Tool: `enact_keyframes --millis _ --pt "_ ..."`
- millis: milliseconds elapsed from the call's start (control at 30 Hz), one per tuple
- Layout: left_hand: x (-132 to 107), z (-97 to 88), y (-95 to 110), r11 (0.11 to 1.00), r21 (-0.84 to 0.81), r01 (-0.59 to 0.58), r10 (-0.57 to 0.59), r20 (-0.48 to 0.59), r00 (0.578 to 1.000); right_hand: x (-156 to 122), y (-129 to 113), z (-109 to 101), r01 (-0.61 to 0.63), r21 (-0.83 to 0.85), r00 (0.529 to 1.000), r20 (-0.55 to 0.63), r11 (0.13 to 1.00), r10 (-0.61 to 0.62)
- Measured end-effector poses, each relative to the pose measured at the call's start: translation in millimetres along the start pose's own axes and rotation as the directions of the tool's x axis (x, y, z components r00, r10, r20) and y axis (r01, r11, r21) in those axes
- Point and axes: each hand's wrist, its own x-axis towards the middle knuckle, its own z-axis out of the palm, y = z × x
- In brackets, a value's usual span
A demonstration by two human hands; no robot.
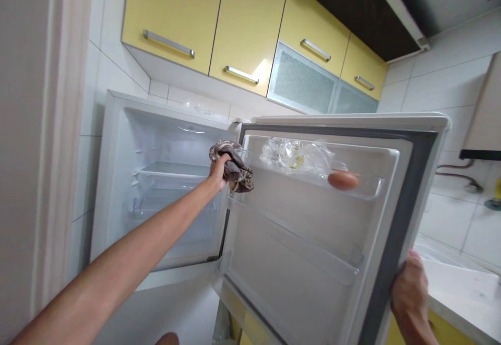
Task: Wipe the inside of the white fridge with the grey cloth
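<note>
My left hand point(220, 171) is closed on a crumpled brown patterned cloth point(238, 170), near the hinge side of the open refrigerator door point(297, 219). The cloth is by the left end of the upper clear door shelf. My right hand point(410, 287) grips the outer edge of that door; some of its fingers are hidden behind it. On the upper door shelf point(371, 187) lie a clear plastic bag point(299, 156) and a brown egg point(343, 180). A second clear door shelf point(305, 240) is below. The refrigerator compartment point(156, 141) stands open at the left.
Inside the compartment is a glass shelf point(172, 169) with clear drawers below. Yellow cabinets point(172, 11) hang above, beside a dark range hood point(360, 6). A white counter point(465, 282) lies right of the door. A door frame point(64, 126) borders the left.
</note>
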Motion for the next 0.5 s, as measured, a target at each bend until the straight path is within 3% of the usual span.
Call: enact_keyframes --millis 133,300,433,500 --pt "-24 7.5 -13 0.989 -0.108 0.099 -0.104 -0.037 0.994 -8 -23 3 0.016 -0.049 0.999 -0.030 0.999 -0.017" --pt "-72 38.1 -31 0.941 -0.219 0.259 -0.262 0.016 0.965 -13 -23 1 0.047 -0.061 0.998 -0.033 0.997 -0.049" --pt "-127 71.0 -49 0.875 -0.235 0.424 -0.402 0.138 0.905 -18 -23 0 0.057 -0.036 0.998 -0.031 0.998 -0.058" --pt "-153 84.0 -56 0.818 -0.227 0.529 -0.481 0.235 0.845 -21 -24 -1 0.060 -0.032 0.997 -0.039 0.998 -0.061"
